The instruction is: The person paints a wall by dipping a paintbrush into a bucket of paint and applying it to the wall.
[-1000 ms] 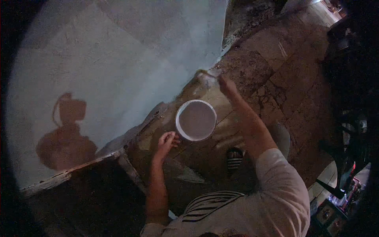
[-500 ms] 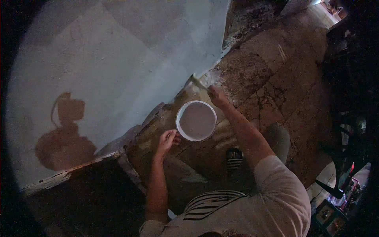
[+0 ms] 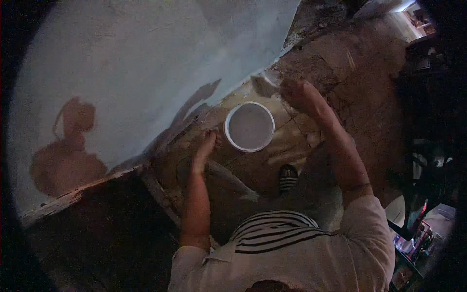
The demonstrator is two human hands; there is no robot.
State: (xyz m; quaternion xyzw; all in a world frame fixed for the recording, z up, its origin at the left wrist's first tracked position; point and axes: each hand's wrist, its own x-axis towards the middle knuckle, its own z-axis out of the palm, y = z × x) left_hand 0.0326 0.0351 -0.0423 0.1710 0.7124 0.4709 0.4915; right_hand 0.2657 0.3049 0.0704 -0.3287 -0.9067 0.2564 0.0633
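A pale grey, scuffed plaster wall (image 3: 160,58) fills the upper left, bearing a reddish-brown shadow (image 3: 68,168). It meets a dim, stained brown floor (image 3: 372,95), while murky black furniture (image 3: 428,163) lines the right side, below a small, brightly lit opening (image 3: 413,22) in the upper corner.

Bucket (image 3: 227,130) between wall (image 3: 146,63) and sandal (image 3: 288,182)

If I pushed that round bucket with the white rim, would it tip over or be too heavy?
The bucket is probably heavy for its size, since the greyish stuff spreads almost rim to rim, though its depth is hidden. A hard push might slop some out, because the top is open. If tipped over, it could roll, being round.
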